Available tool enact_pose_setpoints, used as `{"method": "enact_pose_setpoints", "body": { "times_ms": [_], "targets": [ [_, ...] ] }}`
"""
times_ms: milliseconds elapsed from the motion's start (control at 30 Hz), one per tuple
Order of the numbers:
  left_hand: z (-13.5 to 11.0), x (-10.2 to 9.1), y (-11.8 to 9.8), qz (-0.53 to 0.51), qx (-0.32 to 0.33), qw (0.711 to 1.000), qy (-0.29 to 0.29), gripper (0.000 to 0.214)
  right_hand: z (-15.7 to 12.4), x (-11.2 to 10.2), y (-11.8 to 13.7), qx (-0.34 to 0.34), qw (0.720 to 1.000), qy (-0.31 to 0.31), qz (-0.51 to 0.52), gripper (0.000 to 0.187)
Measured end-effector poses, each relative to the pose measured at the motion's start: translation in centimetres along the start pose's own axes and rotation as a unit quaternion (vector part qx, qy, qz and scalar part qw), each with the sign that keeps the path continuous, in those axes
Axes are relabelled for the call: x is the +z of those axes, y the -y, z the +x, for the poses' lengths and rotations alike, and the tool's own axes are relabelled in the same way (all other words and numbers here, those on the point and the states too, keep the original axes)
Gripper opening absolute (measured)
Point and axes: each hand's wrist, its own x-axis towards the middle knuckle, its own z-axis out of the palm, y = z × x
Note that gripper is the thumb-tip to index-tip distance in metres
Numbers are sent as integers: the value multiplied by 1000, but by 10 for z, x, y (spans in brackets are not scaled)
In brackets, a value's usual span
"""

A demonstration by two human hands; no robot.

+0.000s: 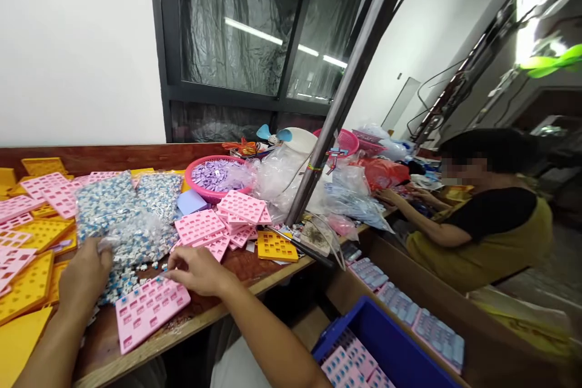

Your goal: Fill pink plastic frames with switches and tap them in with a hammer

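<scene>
A pink board (152, 315) with rows of square recesses lies at the table's front edge, several small blue-and-white pieces set along its far row. My right hand (197, 268) is at the board's far right corner, thumb and forefinger pinched at a small blue-and-white piece (159, 279). My left hand (86, 276) has its fingers curled against a clear plastic bag (127, 218) full of such pieces; what its fingertips hold is hidden. Loose pieces (122, 284) are spilled between the bag and the board.
Stacked pink boards (200, 225) and yellow boards (34, 279) flank the bag. Behind stands a pink basket (188, 179) of purple pieces. A slanted metal pole (334, 115) rises at the table's edge. A blue crate (386, 339) sits low right; a co-worker (477, 224) sits beyond.
</scene>
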Motion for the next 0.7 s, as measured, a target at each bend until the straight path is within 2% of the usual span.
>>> {"method": "enact_pose_setpoints", "body": {
  "times_ms": [67,133,233,333,400,467,533,600,633,700],
  "targets": [
    [-1,5,-1,-4,16,1000,-27,43,-23,-7,-2,41,998,-22,37,10],
    [-2,6,-2,-28,2,998,-64,43,-39,-12,0,53,997,-41,43,7],
    [-4,0,-3,-67,-1,989,-130,54,-60,-32,1,41,989,-134,41,6],
    [-10,-10,-7,-94,25,972,-214,62,-85,-79,-19,95,956,-277,9,17],
    [-15,-16,-13,-110,53,961,-247,53,-106,-120,-45,152,913,-378,-33,30],
    [-18,-18,-20,-135,100,955,-246,42,-130,-158,-73,203,877,-430,-68,36],
    [-21,-17,-24,-156,149,949,-231,35,-155,-184,-97,238,860,-443,-94,41],
    [-22,-15,-26,-171,172,945,-219,33,-177,-190,-109,259,847,-451,-108,47],
    [-22,-14,-27,-177,175,945,-213,32,-185,-185,-112,266,843,-454,-112,49],
    [-22,-14,-27,-190,169,947,-198,30,-194,-163,-108,268,849,-442,-108,50]
  ]
}}
